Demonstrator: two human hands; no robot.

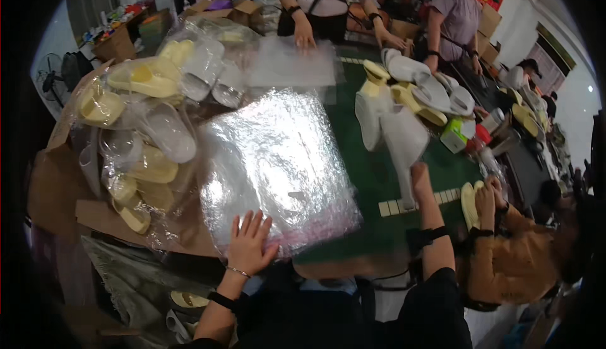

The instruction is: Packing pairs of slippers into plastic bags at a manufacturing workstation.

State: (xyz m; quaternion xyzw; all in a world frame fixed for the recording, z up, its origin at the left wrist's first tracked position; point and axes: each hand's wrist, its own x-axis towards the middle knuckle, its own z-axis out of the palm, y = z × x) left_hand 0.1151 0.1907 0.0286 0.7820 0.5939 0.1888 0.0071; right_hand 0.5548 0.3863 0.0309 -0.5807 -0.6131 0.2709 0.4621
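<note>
My left hand (250,246) lies flat with fingers spread on the near edge of a stack of shiny clear plastic bags (284,159). To the right, my right hand (420,175) is at a white slipper (403,136), which looks blurred and held up over the green table; the slipper hides most of the fingers. Another white slipper (368,118) is just left of it. Beyond lies a pile of loose pale yellow slippers (407,96) and white slippers (432,90).
Bagged yellow and white slippers (167,131) are heaped at the left on cardboard (180,238). Across the green table (350,147), a person handles more clear bags (290,65). A green box (453,136) stands at the right, near a co-worker in an orange-brown top (514,257) and a dark conveyor (521,153).
</note>
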